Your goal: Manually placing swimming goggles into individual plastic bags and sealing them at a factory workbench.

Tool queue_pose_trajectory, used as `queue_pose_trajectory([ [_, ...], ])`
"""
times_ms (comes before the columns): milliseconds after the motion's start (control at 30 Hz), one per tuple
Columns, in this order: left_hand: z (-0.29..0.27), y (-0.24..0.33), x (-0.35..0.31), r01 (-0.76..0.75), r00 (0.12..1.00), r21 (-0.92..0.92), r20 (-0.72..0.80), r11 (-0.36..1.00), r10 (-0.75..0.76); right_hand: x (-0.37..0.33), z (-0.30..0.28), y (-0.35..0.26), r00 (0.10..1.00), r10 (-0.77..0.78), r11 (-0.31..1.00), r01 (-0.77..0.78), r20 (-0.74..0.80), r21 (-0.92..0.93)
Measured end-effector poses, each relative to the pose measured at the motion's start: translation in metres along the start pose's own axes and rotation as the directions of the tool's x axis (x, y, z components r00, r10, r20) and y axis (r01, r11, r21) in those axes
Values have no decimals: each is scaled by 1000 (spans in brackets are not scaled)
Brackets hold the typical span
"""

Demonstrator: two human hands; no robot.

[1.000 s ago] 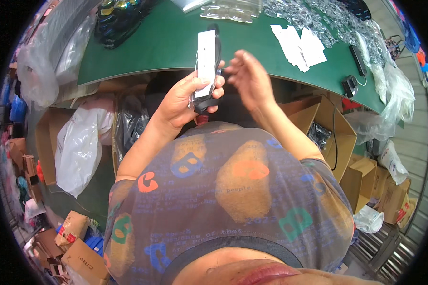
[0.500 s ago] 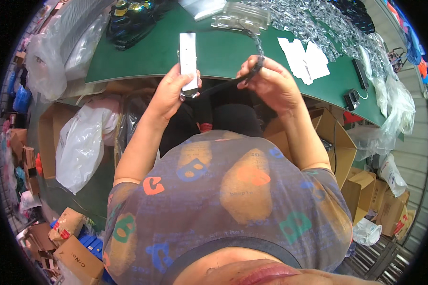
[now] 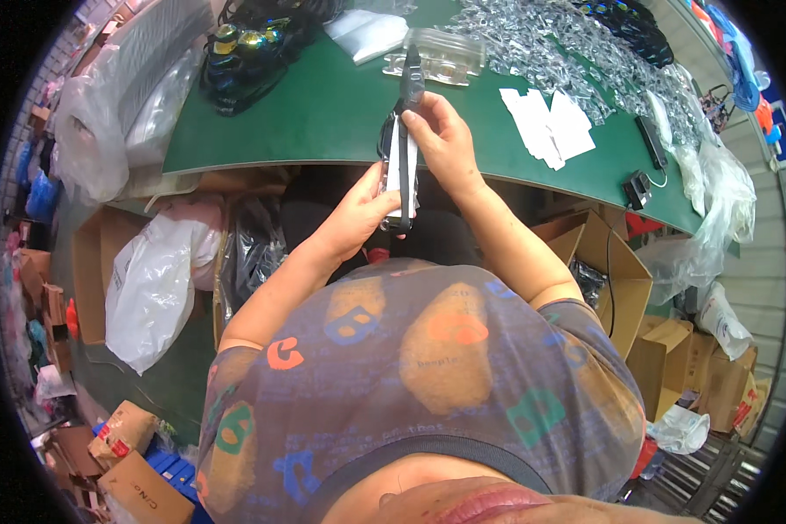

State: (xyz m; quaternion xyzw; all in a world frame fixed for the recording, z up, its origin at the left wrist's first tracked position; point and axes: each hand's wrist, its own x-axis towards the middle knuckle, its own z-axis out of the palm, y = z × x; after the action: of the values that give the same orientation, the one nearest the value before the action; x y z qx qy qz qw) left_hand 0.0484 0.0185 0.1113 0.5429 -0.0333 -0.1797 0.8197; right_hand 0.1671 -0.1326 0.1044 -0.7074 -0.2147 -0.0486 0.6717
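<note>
My left hand [image 3: 358, 214] is closed around the lower part of a narrow white card [image 3: 394, 166], held upright just off the table's near edge. A black strap [image 3: 405, 188] lies lengthwise along the card, and dark material also runs down its left side. At the card's upper end, my right hand [image 3: 445, 144] pinches the strap between thumb and fingers. The strap's dark end [image 3: 412, 74] sticks up past those fingers. What is behind the card is hidden.
Loose white cards [image 3: 528, 127] lie to the right on the green table [image 3: 271, 131]. Beyond are a clear plastic case [image 3: 450, 57], a heap of clear pieces [image 3: 541, 44] and black-strapped items with shiny lenses [image 3: 249, 39]. Cardboard boxes [image 3: 620, 279] and plastic bags [image 3: 153, 279] flank me.
My right hand has moved left to the card's top, bringing the strap from a loop at the side to along the card. My left hand has shifted right and nearer with the card.
</note>
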Motion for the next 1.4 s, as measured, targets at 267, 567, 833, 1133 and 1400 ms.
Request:
queue_pose_trajectory([
  [267, -1, 1, -5, 99, 995, -116, 9, 988, -98, -13, 2, 7, 966, 257, 873, -251, 42, 418],
  [567, -13, 34, -36, 227, 973, -175, 80, 958, -216, -21, -14, -20, 740, 416, 563, -666, 528, 490],
  [833, -20, 25, -50, 336, 942, -368, 144, 867, -304, -34, -9, -38, 969, 26, 1000, -26, 246, -5],
  [1133, -22, 31, -50, 403, 915, -541, 242, 738, -321, -32, -27, -74, 498, -363, 250, 866, 788, -432],
  [1400, -19, 28, -52, 401, 914, -434, 134, 807, -383, -22, -35, -79, 458, -238, 418, 845, 857, -335],
])
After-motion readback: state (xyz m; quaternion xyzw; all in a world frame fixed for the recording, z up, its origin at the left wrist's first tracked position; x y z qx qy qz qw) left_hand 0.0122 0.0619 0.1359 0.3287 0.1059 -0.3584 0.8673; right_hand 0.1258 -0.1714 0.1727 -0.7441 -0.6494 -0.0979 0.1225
